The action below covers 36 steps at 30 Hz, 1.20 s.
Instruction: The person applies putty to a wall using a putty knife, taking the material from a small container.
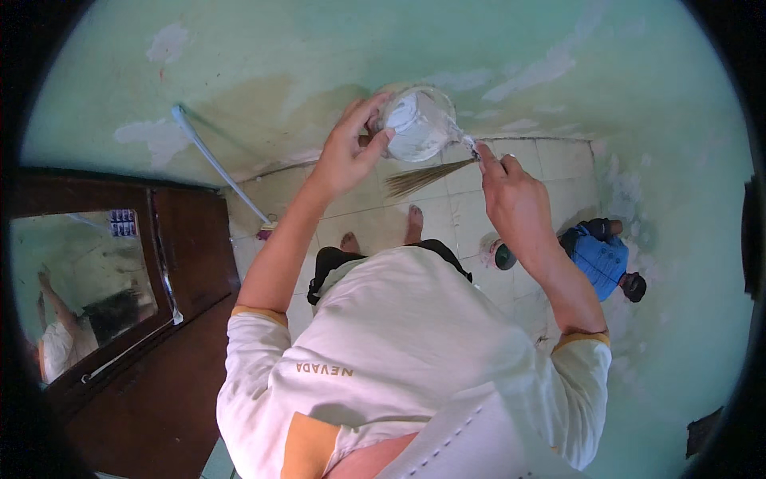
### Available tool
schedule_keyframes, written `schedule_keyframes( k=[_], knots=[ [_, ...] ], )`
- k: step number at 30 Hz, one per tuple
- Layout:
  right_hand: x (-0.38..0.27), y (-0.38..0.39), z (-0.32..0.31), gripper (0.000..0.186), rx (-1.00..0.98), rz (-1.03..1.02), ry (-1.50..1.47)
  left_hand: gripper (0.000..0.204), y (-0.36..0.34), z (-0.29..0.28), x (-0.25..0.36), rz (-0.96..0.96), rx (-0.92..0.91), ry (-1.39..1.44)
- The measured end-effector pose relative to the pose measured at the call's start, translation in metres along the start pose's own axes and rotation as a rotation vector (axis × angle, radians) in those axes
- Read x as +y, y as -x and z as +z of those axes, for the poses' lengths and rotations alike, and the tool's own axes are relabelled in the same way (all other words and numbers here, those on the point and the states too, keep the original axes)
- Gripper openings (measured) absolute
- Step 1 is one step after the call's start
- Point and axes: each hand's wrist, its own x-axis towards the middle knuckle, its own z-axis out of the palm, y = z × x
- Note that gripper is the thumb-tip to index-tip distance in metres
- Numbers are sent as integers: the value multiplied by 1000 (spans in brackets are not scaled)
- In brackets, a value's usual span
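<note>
My left hand (357,142) is closed around the side of a clear round plastic tub (448,108), tilted in front of the wall. White paste (411,118) coats much of the tub's inside. In my right hand (515,191) is a putty knife (465,139) smeared with the same white paste. Its paste-covered end meets the tub's right rim, and my fingers hide the handle. Both hands are raised at about the same height, apart from each other.
White patches (550,68) mark the green wall (303,48). A stick broom (431,177) shows below the tub, above the tiled floor (351,231). A blue pole (215,164) leans at left by a brown mirrored wardrobe (191,255). At right are a small container (503,255) and a blue-black bundle (597,254).
</note>
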Motion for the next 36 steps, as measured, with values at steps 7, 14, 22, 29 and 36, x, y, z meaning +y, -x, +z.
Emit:
schedule_keyframes(
  k=[7,14,22,29,36],
  knots=[
    [-9,7,9,28,208,37,-415,53,10,16,-25,52,106,211],
    [-20,-5,11,26,240,122,-289,54,7,26,-36,18,217,219],
    [-25,-35,7,22,253,149,-598,57,12,42,-39,58,194,226],
    [-24,-44,4,23,237,121,-674,57,10,38,-45,84,189,186],
    [-28,-47,16,25,180,151,-805,57,11,35,-55,57,188,222]
  ],
)
